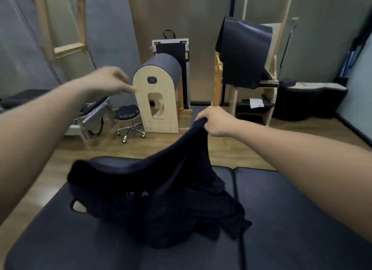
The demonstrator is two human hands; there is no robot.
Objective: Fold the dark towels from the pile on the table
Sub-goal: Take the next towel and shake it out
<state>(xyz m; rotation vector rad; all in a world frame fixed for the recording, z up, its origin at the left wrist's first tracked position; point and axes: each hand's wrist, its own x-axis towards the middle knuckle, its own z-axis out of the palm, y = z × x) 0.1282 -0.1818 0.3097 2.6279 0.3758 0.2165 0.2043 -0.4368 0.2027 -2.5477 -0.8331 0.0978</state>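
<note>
A heap of dark towels (171, 213) lies on the dark padded table (291, 219). My right hand (216, 121) is raised above the heap's far side and grips the corner of one dark towel (181, 154), which stretches down from the hand to the heap. My left hand (108, 82) is lifted higher and to the left, blurred, fingers loosely apart, holding nothing and well clear of the cloth.
Beyond the table is a wooden floor with a wooden barrel-shaped exercise unit (159, 96), a small rolling stool (128, 118), a wooden chair frame with dark pads (245, 68) and a dark low bench (310, 100) at right. The table has a seam (235, 189) down its surface.
</note>
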